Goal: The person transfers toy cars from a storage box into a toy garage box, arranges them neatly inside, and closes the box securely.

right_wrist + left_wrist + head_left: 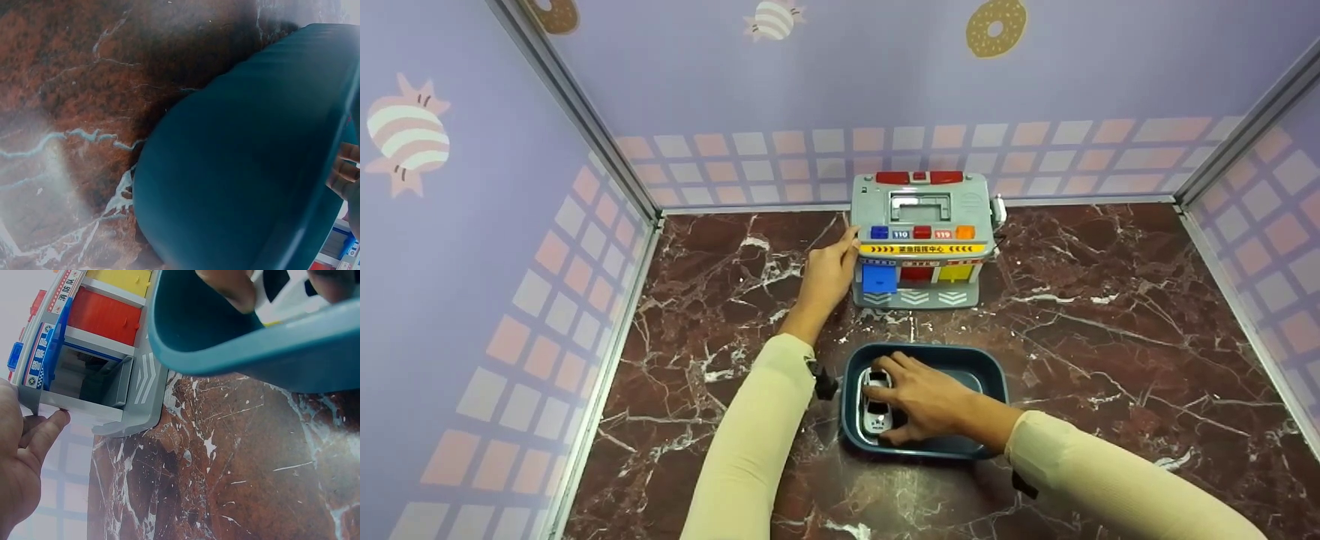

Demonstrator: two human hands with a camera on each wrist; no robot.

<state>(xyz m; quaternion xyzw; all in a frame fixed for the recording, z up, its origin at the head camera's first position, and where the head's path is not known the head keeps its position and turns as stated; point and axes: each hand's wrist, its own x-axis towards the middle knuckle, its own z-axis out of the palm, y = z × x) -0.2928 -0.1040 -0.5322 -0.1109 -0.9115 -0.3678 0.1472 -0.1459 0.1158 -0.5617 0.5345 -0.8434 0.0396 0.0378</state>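
Observation:
A toy emergency station with a grey roof and blue, red and yellow doors stands near the back wall. My left hand rests against its left side, fingers fairly straight. The blue door is swung up, exposing a dark compartment in the left wrist view; the red door beside it is down. My right hand reaches into a dark teal plastic bin. Its fingers and thumb grip a white-and-black toy police car lengthwise at the bin's left side.
The bin stands in front of the station on a dark red marbled tabletop. Patterned purple walls enclose the back and both sides. A white piece sticks out from the station's right side.

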